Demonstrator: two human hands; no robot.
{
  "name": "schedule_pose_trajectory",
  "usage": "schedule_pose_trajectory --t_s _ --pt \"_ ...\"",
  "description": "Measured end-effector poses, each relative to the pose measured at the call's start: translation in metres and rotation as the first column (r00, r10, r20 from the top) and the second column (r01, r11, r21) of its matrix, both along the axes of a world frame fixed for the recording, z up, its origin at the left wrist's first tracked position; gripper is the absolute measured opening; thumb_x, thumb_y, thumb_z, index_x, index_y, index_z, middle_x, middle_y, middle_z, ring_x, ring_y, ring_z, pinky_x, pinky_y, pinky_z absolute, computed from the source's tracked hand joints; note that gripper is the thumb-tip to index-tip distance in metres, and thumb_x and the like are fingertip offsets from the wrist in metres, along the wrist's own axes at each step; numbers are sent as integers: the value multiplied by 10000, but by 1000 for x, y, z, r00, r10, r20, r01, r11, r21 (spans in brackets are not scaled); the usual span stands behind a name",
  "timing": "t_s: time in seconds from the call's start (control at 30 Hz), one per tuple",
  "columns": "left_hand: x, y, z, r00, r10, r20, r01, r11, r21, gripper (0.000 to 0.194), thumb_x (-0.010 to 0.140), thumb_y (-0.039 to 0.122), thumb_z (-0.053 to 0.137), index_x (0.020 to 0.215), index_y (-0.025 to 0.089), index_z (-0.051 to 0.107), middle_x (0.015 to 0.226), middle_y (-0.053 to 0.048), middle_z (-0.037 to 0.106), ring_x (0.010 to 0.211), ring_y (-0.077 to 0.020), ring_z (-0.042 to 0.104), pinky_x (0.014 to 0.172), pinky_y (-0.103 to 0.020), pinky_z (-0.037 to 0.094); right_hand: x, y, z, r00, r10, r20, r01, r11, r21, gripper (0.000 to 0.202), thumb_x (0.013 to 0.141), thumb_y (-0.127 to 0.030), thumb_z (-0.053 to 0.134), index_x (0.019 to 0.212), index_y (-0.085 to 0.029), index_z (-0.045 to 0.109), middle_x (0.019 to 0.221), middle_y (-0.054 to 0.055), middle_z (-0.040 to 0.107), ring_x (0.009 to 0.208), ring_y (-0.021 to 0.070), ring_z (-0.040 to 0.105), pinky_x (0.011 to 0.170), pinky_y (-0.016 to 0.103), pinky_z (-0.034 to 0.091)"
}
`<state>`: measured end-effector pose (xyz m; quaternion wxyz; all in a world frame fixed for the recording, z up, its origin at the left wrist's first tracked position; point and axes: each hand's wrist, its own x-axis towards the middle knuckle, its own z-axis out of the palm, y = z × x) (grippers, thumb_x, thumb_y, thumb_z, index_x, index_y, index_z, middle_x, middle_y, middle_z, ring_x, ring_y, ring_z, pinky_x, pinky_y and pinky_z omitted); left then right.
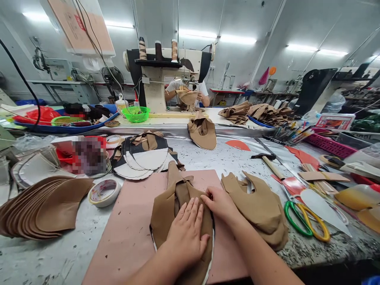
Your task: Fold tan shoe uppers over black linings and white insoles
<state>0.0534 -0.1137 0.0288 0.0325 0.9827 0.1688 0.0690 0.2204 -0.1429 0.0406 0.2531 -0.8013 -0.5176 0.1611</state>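
Note:
A brown shoe upper (pixel 162 213) with a pale edge lies on a pink board (pixel 118 241) in front of me. My left hand (pixel 187 229) rests flat on its middle, fingers stretched out and side by side. At the upper's right edge, my right hand (pixel 219 202) pinches the brown material between thumb and curled fingers. Just right of my right hand lies a stack of similar brown uppers (pixel 255 202). Part of the upper under my left hand and forearm is hidden.
On the left are fanned brown leather pieces (pixel 59 206) and a tape roll (pixel 104 192). Scissors (pixel 305 221) and a hammer (pixel 273 166) lie right. Another upper (pixel 203 133) sits ahead, before a sewing machine (pixel 157 79) where a person (pixel 204 89) works.

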Motion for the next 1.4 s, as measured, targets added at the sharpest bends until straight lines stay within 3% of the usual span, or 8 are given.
schedule_pose_trajectory --t_s 0.27,0.43,0.53,0.7,0.87,1.17,1.27,1.4 --pt "5 10 13 992 -35 -121 21 993 -113 654 870 477 375 1353 35 361 1442 -223 255 1346 -325 203 1090 -482 232 -5 -2 -2 989 -13 145 14 1000 -7 163 803 -225 505 646 -196 474 685 8 570 648 147 501 569 248 295" --pt "21 30 20 998 -39 -42 37 998 -44 350 867 280 436 1161 133 559 1299 -147 519 1294 -294 353 1064 -423 313 -9 -2 -2 969 2 247 7 999 -38 134 834 -223 479 706 -196 507 752 28 598 683 164 545 580 264 301" --pt "28 37 18 999 -31 -24 31 999 -19 264 848 174 432 1055 158 595 1199 -98 588 1225 -240 455 1045 -363 349 -12 -1 -1 957 15 289 10 996 -86 117 853 -216 460 759 -192 526 799 42 614 717 184 573 584 274 314" --pt "29 36 9 999 45 -3 -45 999 24 406 881 251 376 1214 63 515 1298 -171 518 1301 -295 340 1089 -444 260 -19 0 0 931 17 365 26 993 -112 125 865 -151 436 956 -175 519 928 66 604 767 187 603 583 267 358" --pt "28 37 4 995 90 -47 -89 996 28 539 886 325 354 1294 -20 424 1355 -233 432 1296 -317 341 1078 -463 268 -25 -1 0 885 50 462 5 993 -117 205 832 -72 471 976 -191 556 1031 78 586 842 188 602 598 258 417" --pt "30 48 11 993 41 -115 -44 999 -24 517 888 339 357 1319 62 429 1403 -174 386 1328 -273 287 1095 -413 236 -36 -28 -23 692 70 718 -241 961 139 293 811 -106 500 1077 -120 621 1086 110 657 983 250 556 865 403 405" --pt "29 48 11 991 48 -124 -53 998 -38 520 887 325 354 1331 60 409 1423 -170 353 1340 -267 260 1093 -412 233 -40 -51 -25 657 89 748 -333 925 182 338 820 -116 462 1129 -105 599 1159 103 635 1084 226 522 950 393 348" --pt "29 48 10 989 51 -136 -59 997 -53 533 883 333 370 1344 66 390 1442 -166 320 1350 -269 232 1099 -419 206 -50 -84 -30 612 154 776 -488 846 216 311 889 -192 392 1109 -126 602 1109 67 665 1075 182 541 936 336 370"
